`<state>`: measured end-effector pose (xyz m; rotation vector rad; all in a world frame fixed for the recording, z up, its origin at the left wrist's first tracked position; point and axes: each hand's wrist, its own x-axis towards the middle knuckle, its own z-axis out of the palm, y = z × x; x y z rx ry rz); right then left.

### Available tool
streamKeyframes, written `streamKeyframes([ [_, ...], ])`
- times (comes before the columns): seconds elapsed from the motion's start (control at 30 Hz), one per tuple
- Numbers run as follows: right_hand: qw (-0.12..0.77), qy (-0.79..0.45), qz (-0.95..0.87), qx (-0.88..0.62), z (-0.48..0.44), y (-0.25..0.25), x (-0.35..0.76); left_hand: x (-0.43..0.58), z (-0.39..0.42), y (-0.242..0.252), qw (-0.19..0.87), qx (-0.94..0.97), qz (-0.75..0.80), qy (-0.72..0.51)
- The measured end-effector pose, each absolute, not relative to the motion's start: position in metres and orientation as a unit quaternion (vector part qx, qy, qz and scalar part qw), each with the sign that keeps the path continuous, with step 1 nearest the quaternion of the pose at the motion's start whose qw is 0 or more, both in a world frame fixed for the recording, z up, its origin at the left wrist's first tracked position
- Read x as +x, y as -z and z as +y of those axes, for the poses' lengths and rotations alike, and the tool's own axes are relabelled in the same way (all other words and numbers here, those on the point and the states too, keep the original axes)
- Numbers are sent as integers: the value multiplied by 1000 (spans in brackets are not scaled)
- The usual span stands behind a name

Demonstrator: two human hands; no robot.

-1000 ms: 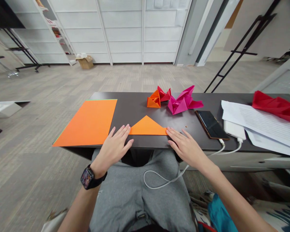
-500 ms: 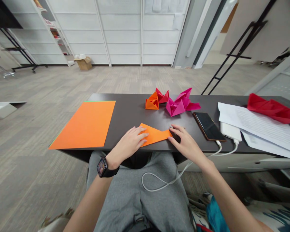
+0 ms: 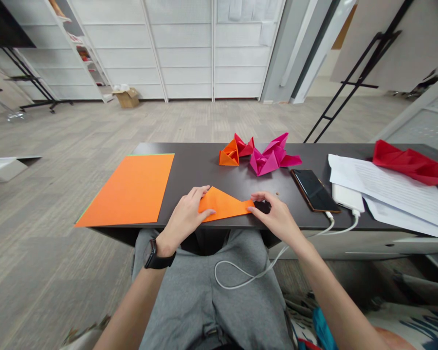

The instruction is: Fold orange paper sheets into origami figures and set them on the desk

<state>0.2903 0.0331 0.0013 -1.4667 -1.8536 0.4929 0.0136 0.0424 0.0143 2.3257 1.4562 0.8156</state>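
Note:
A folded orange paper triangle (image 3: pixel 222 204) lies near the front edge of the dark table (image 3: pixel 200 170). My left hand (image 3: pixel 184 218) grips its left corner, fingers curled under and over the paper. My right hand (image 3: pixel 275 216) pinches the triangle's right tip between thumb and fingers. The paper is lifted slightly off the table at the left side. A watch sits on my left wrist.
A large flat orange sheet (image 3: pixel 129 187) lies at the left. Folded orange-red (image 3: pixel 235 149) and pink (image 3: pixel 272 155) paper shapes sit at the back. A black phone (image 3: pixel 314 189), white power bank (image 3: pixel 348 198) with cable, white papers (image 3: pixel 394 189) and red paper (image 3: pixel 409 163) lie at right.
Both hands went from lying flat beside the triangle to gripping its two corners. The triangle has been turned and its left side lifted.

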Motion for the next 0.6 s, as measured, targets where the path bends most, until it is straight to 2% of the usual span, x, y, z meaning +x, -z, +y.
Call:
streamKeyframes([
  [0.13,311,-112,-744,-580,24,-2,291,16,32,-22,25,812,531,-242],
  [0.27,303,-97,-745,-586,18,-4,289,10,6,-22,-26,787,575,-222],
  [0.4,322,-92,-744,-578,22,-6,282,-4,-14,-15,-13,747,625,-228],
  [0.6,282,-64,-772,-566,33,0,270,-8,-22,-6,14,655,687,-315],
])
